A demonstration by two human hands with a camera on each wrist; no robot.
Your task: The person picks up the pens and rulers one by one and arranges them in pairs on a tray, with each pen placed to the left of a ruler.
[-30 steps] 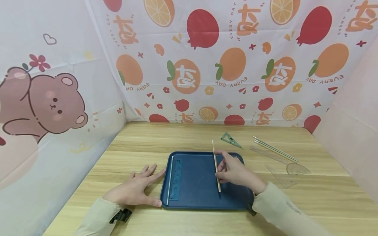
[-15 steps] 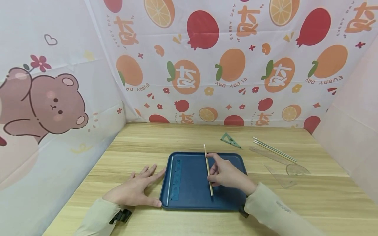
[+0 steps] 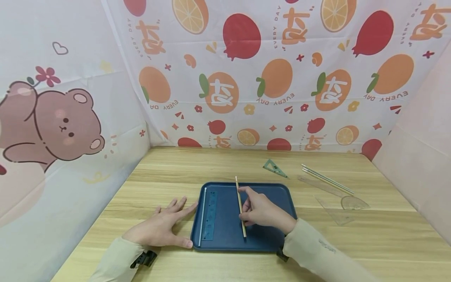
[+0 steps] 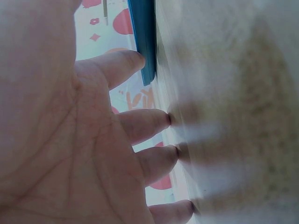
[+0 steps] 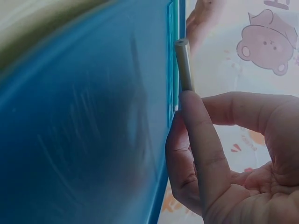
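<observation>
Above the middle of the blue tray, my right hand pinches a yellow pencil lengthwise, its white eraser end pointing away from me. The right wrist view shows the pencil's flat, unsharpened end sticking out past the thumb. My left hand lies spread at the tray's left edge, thumb and index finger touching the rim and the other fingertips on the table. Inside the tray, along its left side, lie a light blue pencil and a blue ruler, side by side.
Right of the tray lie several pencils, a clear ruler, a clear set square and a protractor. A small green set square lies behind the tray. Printed cloth walls enclose the wooden table.
My right hand has moved left and slightly toward me over the tray, carrying the yellow pencil from the right part to near the middle. My left hand has stayed at the rim.
</observation>
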